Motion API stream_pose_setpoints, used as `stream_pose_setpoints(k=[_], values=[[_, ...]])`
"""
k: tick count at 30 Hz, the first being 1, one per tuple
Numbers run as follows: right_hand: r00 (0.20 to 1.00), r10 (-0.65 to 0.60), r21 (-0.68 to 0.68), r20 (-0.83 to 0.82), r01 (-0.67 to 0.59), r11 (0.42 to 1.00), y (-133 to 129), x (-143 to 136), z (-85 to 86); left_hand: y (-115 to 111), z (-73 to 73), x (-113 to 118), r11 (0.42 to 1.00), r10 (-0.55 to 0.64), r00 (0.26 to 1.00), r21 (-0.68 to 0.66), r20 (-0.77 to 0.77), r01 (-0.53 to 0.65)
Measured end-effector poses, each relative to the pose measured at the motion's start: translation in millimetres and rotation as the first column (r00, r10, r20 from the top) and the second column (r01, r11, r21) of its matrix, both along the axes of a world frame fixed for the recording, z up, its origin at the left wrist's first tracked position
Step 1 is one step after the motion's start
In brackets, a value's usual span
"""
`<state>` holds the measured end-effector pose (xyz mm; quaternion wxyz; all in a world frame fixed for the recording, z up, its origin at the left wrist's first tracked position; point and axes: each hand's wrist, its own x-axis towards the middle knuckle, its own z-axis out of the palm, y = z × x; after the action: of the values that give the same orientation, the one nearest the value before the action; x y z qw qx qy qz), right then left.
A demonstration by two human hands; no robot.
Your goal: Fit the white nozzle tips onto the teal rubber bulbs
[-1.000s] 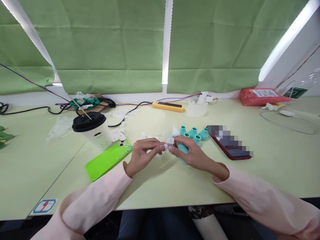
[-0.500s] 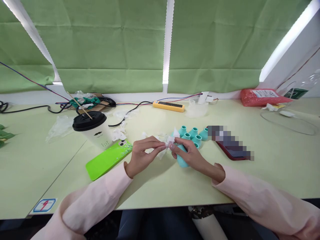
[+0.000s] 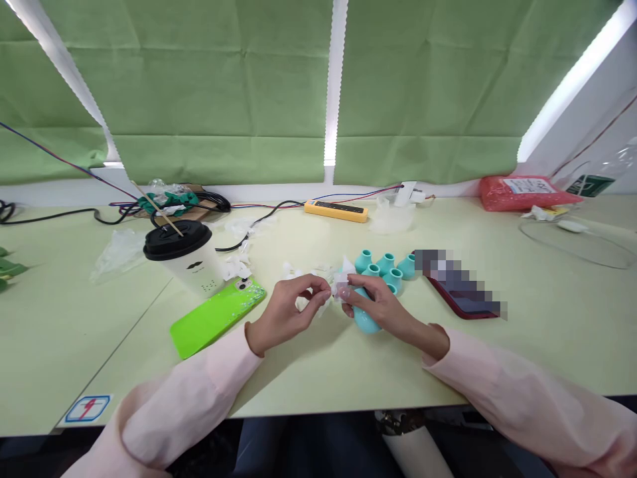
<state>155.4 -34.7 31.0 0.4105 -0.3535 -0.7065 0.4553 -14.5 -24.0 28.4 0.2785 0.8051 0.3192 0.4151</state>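
Thumb and forefinger of my left hand [image 3: 293, 307] meet in a pinch beside a small translucent white plastic piece [image 3: 342, 281]. What sits between those fingertips is too small to make out. My right hand [image 3: 383, 307] grips the plastic piece between thumb and fingers. Beneath its palm shows a teal vase-shaped piece [image 3: 367, 321], partly hidden; whether the curled fingers hold it or it rests on the table I cannot tell. Several more small teal vases [image 3: 387, 263] stand upright just behind the right hand. White scraps [image 3: 291, 271] lie behind the left hand.
A green phone case [image 3: 213, 322] and a lidded paper cup [image 3: 192, 265] with a stick are at left. A dark red phone [image 3: 460, 292] lies at right. Farther back are a yellow device [image 3: 336, 211], cables, plastic bags [image 3: 393, 216] and a red package [image 3: 522, 192].
My left fingers have curled more and bent down slightly at the plastic piece. The right hand and the teal vase beneath it have shifted slightly right.
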Motion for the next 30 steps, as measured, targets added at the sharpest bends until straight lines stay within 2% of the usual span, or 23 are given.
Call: stream_pose_setpoints(k=[2, 3, 5, 6, 8, 10, 12, 14, 16, 18, 20, 21, 22, 24, 25, 26, 27, 28, 30], values=[[1.0, 0.0, -0.005, -0.005, 0.0, 1.0, 1, 0, -0.9, -3, -0.9, 1, 1.0, 0.012, 1.0, -0.014, -0.013, -0.012], [1.0, 0.002, -0.008, -0.006, -0.002, 1.0, 1, 0, -1.1, -5, -0.6, 2, 0.998, -0.001, 1.0, -0.063, 0.0, 0.001], [1.0, 0.012, -0.012, -0.007, -0.012, 1.0, 2, 1, -0.9, -5, 1.3, 1, 0.964, -0.075, 0.995, -0.25, 0.069, 0.09], [1.0, 0.022, -0.015, -0.008, -0.022, 1.0, 2, 2, -0.6, -5, 2.4, 1, 0.916, -0.132, 0.982, -0.363, 0.136, 0.173], [0.999, 0.052, -0.026, -0.008, -0.052, 0.998, 2, 3, 0.0, -1, 3.6, -1, 0.75, -0.242, 0.917, -0.539, 0.316, 0.384], [0.997, 0.083, -0.032, -0.005, -0.083, 0.996, 1, 4, -0.2, 3, 2.2, -2, 0.552, -0.307, 0.818, -0.61, 0.486, 0.569], [0.995, 0.097, -0.02, -0.006, -0.097, 0.995, 1, 3, -1.6, 7, -1.2, -4, 0.414, -0.316, 0.745, -0.622, 0.587, 0.665], [0.996, 0.091, 0.005, -0.007, -0.091, 0.996, 0, 3, -3.3, 10, -4.2, -5, 0.35, -0.311, 0.714, -0.622, 0.628, 0.7], [0.997, 0.081, 0.034, -0.009, -0.081, 0.996, 0, 2, -4.0, 10, -4.7, -7, 0.331, -0.315, 0.699, -0.616, 0.641, 0.714], [0.998, 0.067, 0.077, 0.0, -0.067, 0.995, -1, 2, -3.4, 12, -2.5, -8, 0.355, -0.325, 0.701, -0.605, 0.635, 0.713], [0.998, 0.006, 0.178, 0.064, -0.017, 0.984, -2, 2, -2.8, 16, 0.3, -10, 0.449, -0.31, 0.753, -0.609, 0.58, 0.654], [0.991, -0.06, 0.269, 0.122, 0.025, 0.963, -3, 2, -3.3, 19, 0.8, -10, 0.527, -0.29, 0.806, -0.618, 0.516, 0.584], [0.97, -0.153, 0.384, 0.189, 0.07, 0.92, -3, 1, -4.5, 22, 0.4, -10, 0.628, -0.256, 0.872, -0.614, 0.417, 0.478], [0.864, -0.39, 0.637, 0.317, 0.111, 0.763, -2, 1, -9.3, 30, -4.0, -10, 0.852, -0.122, 0.983, -0.494, 0.136, 0.174], [0.783, -0.501, 0.735, 0.368, 0.086, 0.673, -1, 0, -12.4, 33, -7.7, -9, 0.936, -0.016, 1.0, -0.353, -0.015, 0.01], [0.693, -0.589, 0.797, 0.416, 0.035, 0.603, 0, 0, -15.7, 35, -11.8, -9, 0.975, 0.098, 0.985, -0.184, -0.143, -0.123], [0.604, -0.652, 0.828, 0.458, -0.023, 0.56, 1, -1, -18.8, 37, -16.1, -8, 0.977, 0.199, 0.951, -0.023, -0.238, -0.21], [0.528, -0.692, 0.84, 0.492, -0.077, 0.538, 2, -2, -21.3, 38, -20.1, -8, 0.961, 0.275, 0.912, 0.104, -0.303, -0.255], [0.426, -0.728, 0.833, 0.537, -0.136, 0.536, 4, -3, -24.2, 39, -26.4, -7, 0.932, 0.347, 0.856, 0.24, -0.382, -0.27]])
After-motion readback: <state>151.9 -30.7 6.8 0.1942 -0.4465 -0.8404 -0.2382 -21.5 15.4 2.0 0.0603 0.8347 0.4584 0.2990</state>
